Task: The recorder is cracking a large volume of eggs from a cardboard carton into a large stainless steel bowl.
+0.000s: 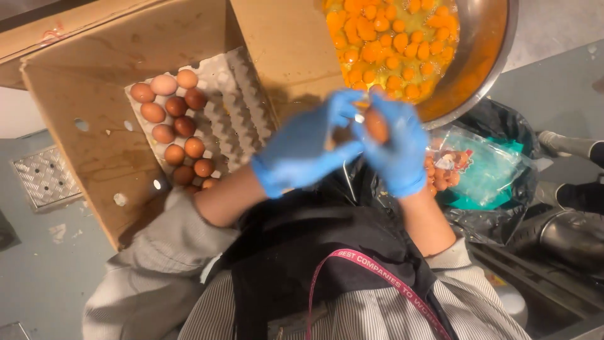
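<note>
Both gloved hands meet on one brown egg [376, 126] just below the bowl [481, 56] rim: left hand [302, 148] and right hand [397, 148] closed around it, apparently; blurred. Part shell directly over bowl, thumbs steady.

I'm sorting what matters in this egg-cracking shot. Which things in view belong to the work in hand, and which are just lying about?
In use:
- left hand and right hand, blue-gloved, together on a brown egg
- metal bowl of yolks
- egg tray in the cardboard box
- black bin bag with shells

Lying about:
- floor drain grate
- pink lanyard
</note>
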